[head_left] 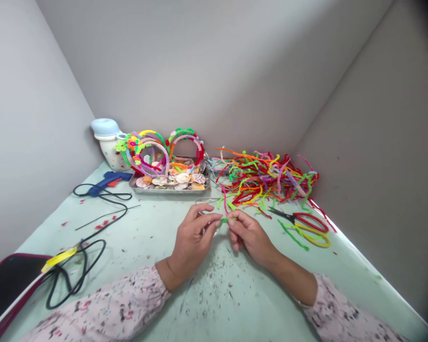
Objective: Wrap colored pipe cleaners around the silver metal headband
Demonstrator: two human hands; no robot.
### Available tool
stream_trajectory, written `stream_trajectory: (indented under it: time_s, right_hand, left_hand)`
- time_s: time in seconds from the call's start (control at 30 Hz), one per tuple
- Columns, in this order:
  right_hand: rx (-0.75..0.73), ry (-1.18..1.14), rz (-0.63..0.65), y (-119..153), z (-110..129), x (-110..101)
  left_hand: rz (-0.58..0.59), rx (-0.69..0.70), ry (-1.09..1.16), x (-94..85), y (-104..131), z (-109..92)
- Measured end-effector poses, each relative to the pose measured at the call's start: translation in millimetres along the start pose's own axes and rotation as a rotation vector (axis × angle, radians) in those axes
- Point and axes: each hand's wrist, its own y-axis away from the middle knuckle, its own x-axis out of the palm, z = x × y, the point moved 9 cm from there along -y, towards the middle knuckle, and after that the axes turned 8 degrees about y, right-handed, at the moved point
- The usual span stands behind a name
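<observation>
Your left hand (194,237) and right hand (249,236) meet mid-bench, fingers of both pinching a short green pipe cleaner (224,220) between them — barely shaped yet, as far as I can tell. Finished hoops (164,152) stand in the far tray (169,190); a big loose pile (267,178) waits far right.
</observation>
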Motion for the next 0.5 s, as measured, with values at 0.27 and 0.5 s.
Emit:
stream_trajectory:
  time_s: [0.27, 0.5]
  right_hand:
    - [0.001, 0.044, -0.029, -1.4, -4.8, -2.6]
    - [-0.016, 0.072, -0.054, -2.9, -4.3, -3.6]
  left_hand:
    - [0.038, 0.033, 0.044, 4.3, 0.9, 0.8]
    - [0.051, 0.061, 0.000, 6.0, 1.9, 0.3]
